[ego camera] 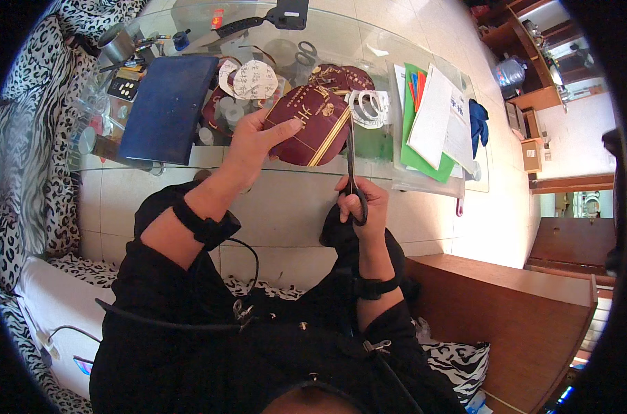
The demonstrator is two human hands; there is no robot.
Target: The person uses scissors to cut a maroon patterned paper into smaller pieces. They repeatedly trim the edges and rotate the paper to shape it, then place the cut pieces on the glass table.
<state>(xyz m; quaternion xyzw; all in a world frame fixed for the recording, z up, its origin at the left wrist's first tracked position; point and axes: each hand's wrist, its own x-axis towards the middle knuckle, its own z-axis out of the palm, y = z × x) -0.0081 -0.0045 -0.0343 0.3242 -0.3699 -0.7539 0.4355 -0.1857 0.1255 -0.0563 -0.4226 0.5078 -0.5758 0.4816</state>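
My left hand [261,139] grips the left edge of a rounded maroon card piece [313,139] with gold stripes and printing, the thumb on top. Black-handled scissors [351,160] are in my right hand [362,204], their blades pointing away from me at the card's right edge. Whether the blades are apart is hard to tell. Behind the card lies another maroon piece [344,77], and to its right a white paper with cut rings [370,108]. Round white paper pieces with handwriting [255,80] lie to the left. A second pair of scissors [307,53] rests farther back.
The glass table [230,168] also carries a dark blue folder [168,108], a metal cup [116,44], a black remote control [123,89] and a black-handled brush or paddle [241,25]. Papers and a green sheet [409,134] lie on the right. A wooden cabinet [500,310] stands beside me.
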